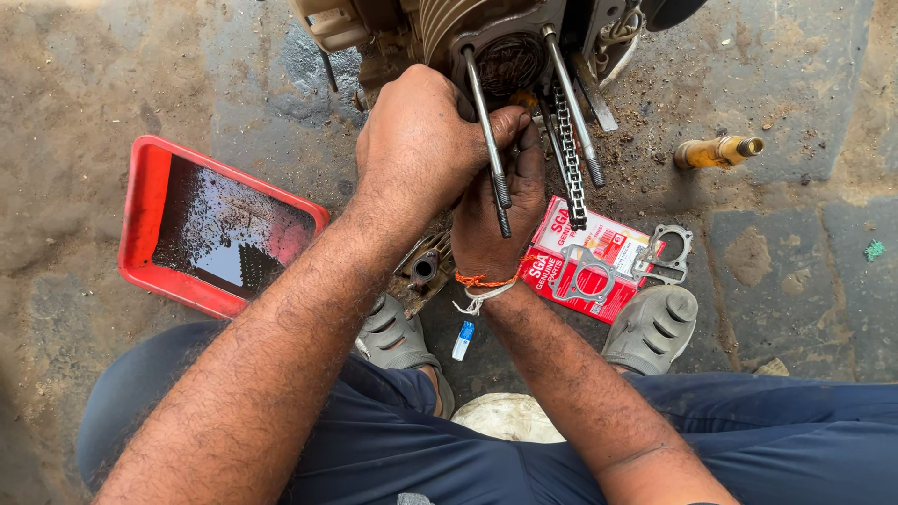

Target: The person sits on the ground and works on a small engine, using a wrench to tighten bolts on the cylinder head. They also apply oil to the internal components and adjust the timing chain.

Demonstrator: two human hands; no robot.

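Head view: left hand (pixel 416 140) and right hand (pixel 500 220) pressed together at 12 o'clock, fingers closed around engine stud (pixel 488 140). Engine (pixel 486 42) above, timing chain (pixel 569 154) hanging at 1 o'clock. Red oil tray (pixel 140 220) at 9 o'clock. Gasket packet (pixel 613 245) at 3 o'clock, near grey sandal (pixel 652 327).
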